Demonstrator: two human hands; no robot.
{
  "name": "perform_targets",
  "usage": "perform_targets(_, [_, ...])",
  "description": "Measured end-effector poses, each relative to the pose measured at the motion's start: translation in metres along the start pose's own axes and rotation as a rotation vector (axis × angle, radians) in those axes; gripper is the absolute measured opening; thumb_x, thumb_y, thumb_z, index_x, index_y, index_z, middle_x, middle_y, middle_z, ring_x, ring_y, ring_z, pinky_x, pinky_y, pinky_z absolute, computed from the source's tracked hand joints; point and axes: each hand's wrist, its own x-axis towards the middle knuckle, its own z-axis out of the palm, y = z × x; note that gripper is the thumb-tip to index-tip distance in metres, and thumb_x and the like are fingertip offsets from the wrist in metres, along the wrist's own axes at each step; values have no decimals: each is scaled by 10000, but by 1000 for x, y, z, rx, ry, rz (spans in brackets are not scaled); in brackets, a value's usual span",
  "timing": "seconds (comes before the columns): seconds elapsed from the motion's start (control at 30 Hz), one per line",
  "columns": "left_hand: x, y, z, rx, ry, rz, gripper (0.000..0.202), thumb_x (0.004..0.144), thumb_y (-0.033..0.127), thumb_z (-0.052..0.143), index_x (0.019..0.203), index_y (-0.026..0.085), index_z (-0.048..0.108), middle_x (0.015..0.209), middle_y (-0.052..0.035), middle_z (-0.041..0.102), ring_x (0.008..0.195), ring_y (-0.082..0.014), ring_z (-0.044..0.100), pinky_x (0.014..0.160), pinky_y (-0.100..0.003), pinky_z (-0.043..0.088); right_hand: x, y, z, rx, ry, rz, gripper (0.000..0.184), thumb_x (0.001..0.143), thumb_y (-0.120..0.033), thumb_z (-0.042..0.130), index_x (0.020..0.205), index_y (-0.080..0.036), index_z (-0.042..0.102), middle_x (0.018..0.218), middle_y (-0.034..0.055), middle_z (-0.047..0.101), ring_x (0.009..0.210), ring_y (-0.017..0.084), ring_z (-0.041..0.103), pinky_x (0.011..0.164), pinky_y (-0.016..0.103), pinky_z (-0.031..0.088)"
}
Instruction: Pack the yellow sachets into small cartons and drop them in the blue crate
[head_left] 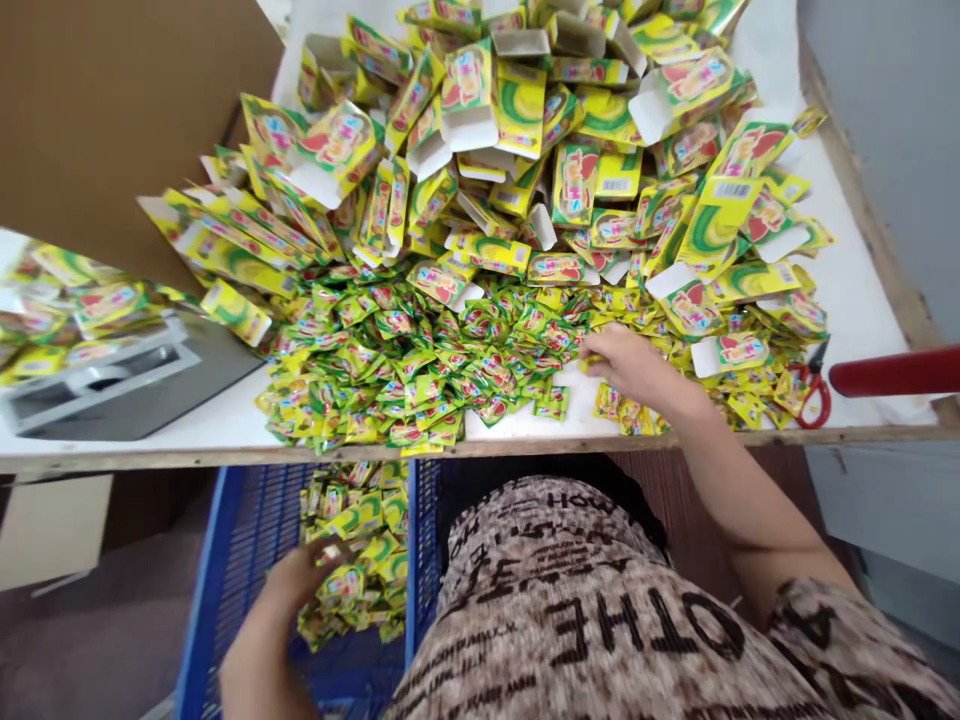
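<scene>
My right hand reaches over the table's front half, fingers bent and pinched at a small yellow packet. Around it lie loose yellow sachets, with a wide heap of green sachets to its left. My left hand is low, above a blue plastic crate below the table edge. Motion blurs its fingers, so whether it holds anything is unclear. Filled-looking yellow-green boxes lie in the crate beneath that hand. Behind the sachets rises a big pile of small printed cartons, many with open flaps.
Red-handled scissors lie at the right, near a red bar. A large brown cardboard box stands at the left back. Below it is a grey metal-framed object. The table's wooden front edge runs across the view.
</scene>
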Motion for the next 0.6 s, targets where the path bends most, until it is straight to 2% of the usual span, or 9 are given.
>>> perform_targets(0.07, [-12, 37, -20, -229, -103, 160, 400, 637, 561, 707, 847, 224, 751, 873, -60, 778, 870, -316, 725, 775, -394, 578, 35, -3, -8, -103, -27, -113, 313, 781, -62, 632, 1058, -198, 685, 855, 58, 648, 891, 231, 516, 737, 313, 376])
perform_targets(0.1, [-17, 66, -30, -313, -146, 278, 415, 694, 551, 699, 935, 217, 750, 996, -70, 770, 957, -303, 711, 860, -397, 564, 51, -3, -9, -139, -65, -154, 349, 772, -42, 624, 1073, -205, 693, 857, 60, 653, 894, 234, 511, 737, 317, 378])
perform_targets(0.17, [-23, 137, -47, -465, -153, 490, 371, 765, 495, 695, 988, 201, 736, 1014, -86, 756, 967, -272, 701, 907, -402, 553, 75, -5, -5, -199, -132, -209, 355, 763, -25, 615, 1060, -196, 705, 871, 71, 652, 903, 238, 507, 748, 324, 394])
perform_targets(0.23, [-15, 212, -54, -726, -157, 632, 416, 797, 435, 697, 1132, 191, 675, 1001, -96, 742, 887, -230, 715, 865, -384, 574, 82, -5, 3, -257, -128, -228, 278, 762, -44, 623, 994, -172, 705, 919, 96, 634, 938, 251, 498, 768, 338, 412])
perform_targets(0.33, [23, 310, -53, -1090, -110, 761, 657, 793, 349, 726, 1381, 227, 459, 1025, -93, 704, 793, -176, 713, 775, -345, 597, 62, -3, 14, -260, -34, -209, 158, 778, -93, 636, 916, -165, 661, 991, 121, 605, 1000, 271, 483, 800, 365, 429])
perform_targets(0.4, [53, 360, -49, -1293, 3, 706, 697, 818, 330, 708, 1417, 254, 361, 1035, -81, 675, 707, -126, 694, 702, -293, 594, 35, -1, 21, -131, 48, -131, 113, 797, -125, 638, 899, -173, 625, 954, 108, 608, 975, 262, 507, 822, 379, 438])
perform_targets(0.47, [80, 398, -46, -1438, 147, 571, 672, 830, 340, 695, 1388, 252, 332, 1009, -63, 657, 616, -87, 658, 618, -244, 571, 7, -2, 28, 141, 185, 24, 157, 806, -189, 666, 950, -183, 604, 920, 77, 620, 917, 236, 550, 823, 377, 458])
perform_targets(0.53, [100, 425, -45, -1515, 291, 429, 647, 808, 325, 713, 1325, 231, 336, 946, -34, 647, 541, -68, 614, 539, -211, 533, -15, -4, 38, 522, 324, 207, 307, 776, -280, 722, 1043, -199, 594, 922, 42, 638, 876, 208, 587, 810, 362, 489])
perform_targets(0.6, [112, 439, -47, -1544, 400, 323, 602, 764, 270, 735, 1239, 209, 370, 859, 2, 633, 493, -61, 569, 486, -190, 489, -29, -7, 47, 895, 388, 352, 418, 704, -345, 788, 1057, -210, 610, 906, 14, 660, 847, 185, 614, 800, 342, 515])
